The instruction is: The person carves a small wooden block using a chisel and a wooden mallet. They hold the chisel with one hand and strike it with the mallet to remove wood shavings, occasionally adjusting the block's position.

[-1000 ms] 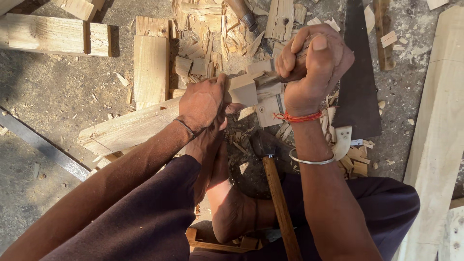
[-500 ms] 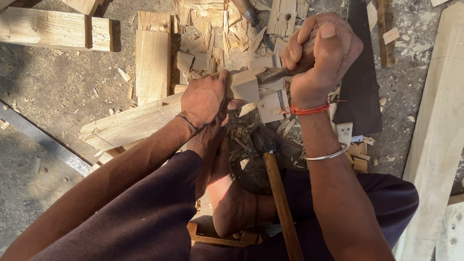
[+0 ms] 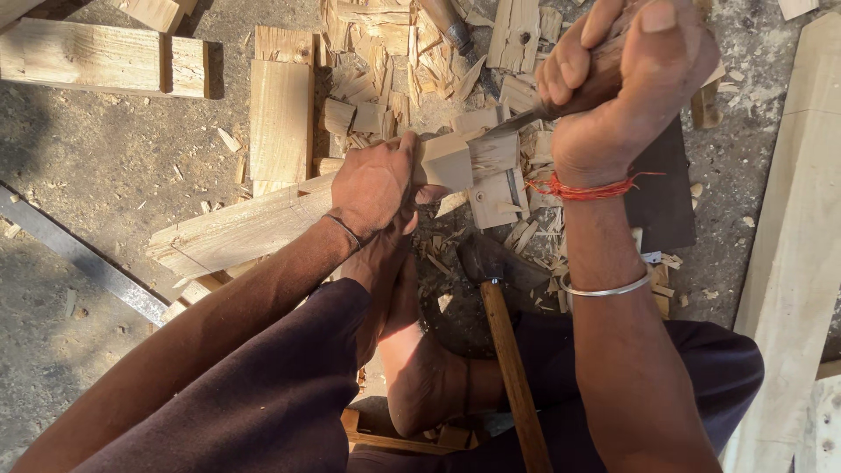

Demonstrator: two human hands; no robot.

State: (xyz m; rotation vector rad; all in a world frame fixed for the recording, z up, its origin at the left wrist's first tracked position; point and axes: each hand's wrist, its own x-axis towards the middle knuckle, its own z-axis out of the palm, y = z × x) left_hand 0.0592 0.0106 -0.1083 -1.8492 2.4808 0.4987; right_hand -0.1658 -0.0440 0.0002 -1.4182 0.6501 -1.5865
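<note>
While the left hand [image 3: 375,186] keeps its fingers clamped on the wooden beam [image 3: 263,223] lying on the floor, the right hand [image 3: 626,83], fist closed round the chisel [image 3: 561,101], has risen slightly since a second ago. The blade tip sits at the beam's notched end, so paring seems to continue; the hammer [image 3: 504,333] lies unused between the knees.

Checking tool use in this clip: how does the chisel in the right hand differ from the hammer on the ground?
The chisel is gripped in the right hand; the hammer lies untouched between the person's legs. The chisel's thin metal blade slants down onto the wooden block held by the left hand; the hammer's blunt dark head rests among wood chips. The chisel's handle is mostly hidden by fingers; the hammer's long handle shows plainly. Both have wooden handles.
</note>
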